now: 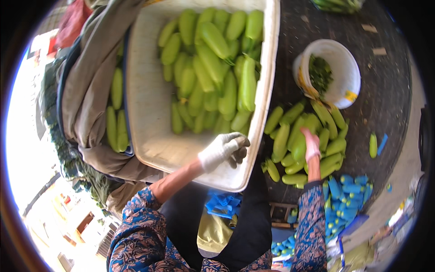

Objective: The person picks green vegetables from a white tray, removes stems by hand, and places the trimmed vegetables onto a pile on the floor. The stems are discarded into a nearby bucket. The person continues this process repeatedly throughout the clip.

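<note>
My left hand [226,149], in a white knit glove soiled at the fingers, is over the near right corner of a white plastic tub [154,149]. Its fingers are loosely bent, with nothing visible in them. Inside the tub lies a heap of pale green zucchini [205,68]. To the right, my right hand [311,144], in a pinkish glove, rests against a zucchini [299,146] on a loose pile on the dark tabletop [370,102]. Most of its fingers are hidden, so I cannot tell whether it grips the zucchini.
A white bucket [351,73] holding green leaves stands behind the loose pile. Blue-wrapped zucchini [343,204] lie stacked nearer me. A single zucchini [373,145] lies beside a blue strip [382,144]. Left of the tub, a grey-brown cloth [88,74] drapes a container with more zucchini [117,88].
</note>
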### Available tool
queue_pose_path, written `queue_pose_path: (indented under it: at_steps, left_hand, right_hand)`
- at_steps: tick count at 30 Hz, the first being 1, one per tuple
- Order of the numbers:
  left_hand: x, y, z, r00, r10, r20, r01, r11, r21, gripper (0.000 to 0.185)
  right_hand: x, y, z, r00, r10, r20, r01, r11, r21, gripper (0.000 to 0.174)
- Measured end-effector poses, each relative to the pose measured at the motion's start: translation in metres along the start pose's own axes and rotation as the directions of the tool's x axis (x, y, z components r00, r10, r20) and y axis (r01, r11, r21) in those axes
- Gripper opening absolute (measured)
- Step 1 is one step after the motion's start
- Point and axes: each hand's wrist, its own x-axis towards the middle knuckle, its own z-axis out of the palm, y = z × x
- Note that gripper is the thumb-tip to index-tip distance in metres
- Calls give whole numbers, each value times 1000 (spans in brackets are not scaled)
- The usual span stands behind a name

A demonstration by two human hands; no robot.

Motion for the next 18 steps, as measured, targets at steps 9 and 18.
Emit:
queue_pose_path:
  at_steps: [9, 18]
  left_hand:
    - [138, 135, -116, 672, 731, -119, 191, -15, 981, 63]
    - [133, 172, -124, 775, 631, -50, 278, -268, 923, 55]
  right_hand:
    - [-50, 96, -126, 891, -8, -453, -266, 800, -538, 75]
    - [-125, 16, -64, 970, -221, -104, 213, 974, -82, 40]
